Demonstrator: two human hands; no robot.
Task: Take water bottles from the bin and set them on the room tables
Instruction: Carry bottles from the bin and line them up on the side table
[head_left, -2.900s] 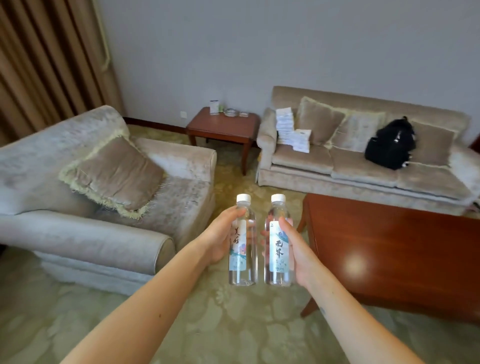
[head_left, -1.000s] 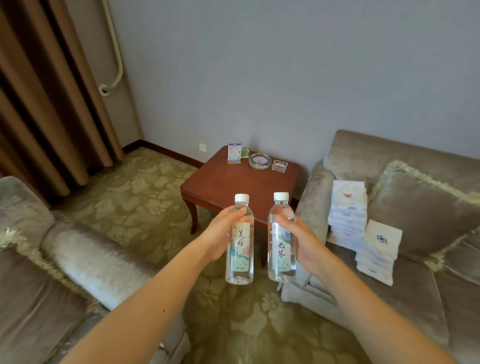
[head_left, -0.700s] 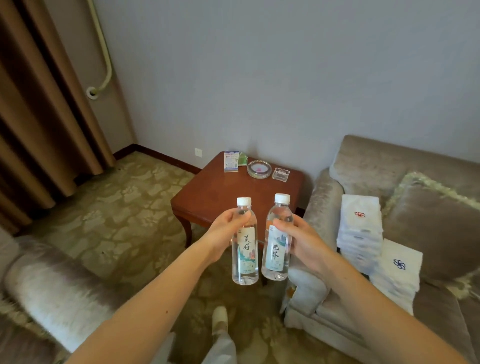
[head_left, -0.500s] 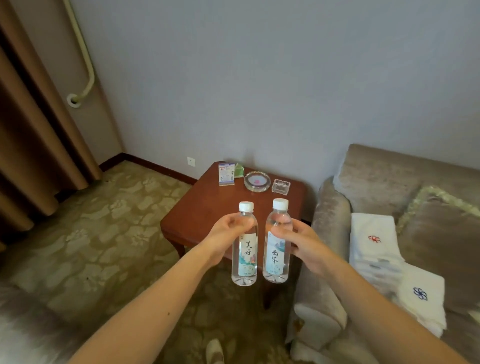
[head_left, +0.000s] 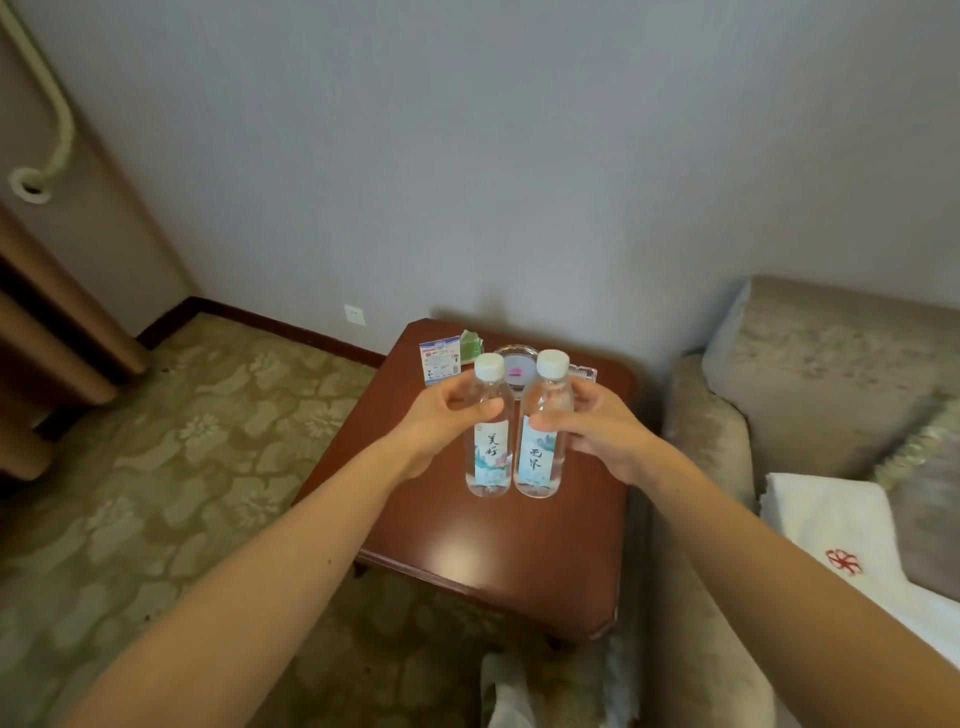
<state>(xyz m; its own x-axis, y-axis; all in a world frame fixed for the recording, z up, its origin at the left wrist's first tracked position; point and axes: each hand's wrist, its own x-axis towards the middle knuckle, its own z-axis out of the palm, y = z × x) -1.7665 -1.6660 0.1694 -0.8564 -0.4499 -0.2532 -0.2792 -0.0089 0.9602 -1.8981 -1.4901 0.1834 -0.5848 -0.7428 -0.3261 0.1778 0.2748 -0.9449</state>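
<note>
Two clear water bottles with white caps and pale labels stand upright side by side in the air above a small reddish wooden side table (head_left: 498, 551). My left hand (head_left: 441, 426) grips the left bottle (head_left: 488, 457) around its upper body. The right bottle (head_left: 537, 457) is gripped the same way by my right hand (head_left: 597, 431). Whether the bottle bases touch the tabletop cannot be told.
At the table's far edge lie a small card (head_left: 440, 361), a green packet (head_left: 471, 343), a glass ashtray (head_left: 514, 369) and a small clear dish (head_left: 583, 372). A beige sofa (head_left: 810, 364) with folded white towels (head_left: 836, 525) stands right. Curtains (head_left: 47, 343) hang left; patterned carpet surrounds.
I have walked up to the side table; it now lies directly under the two bottles, which I hold lower and farther forward over its top. Both grips are unchanged.
</note>
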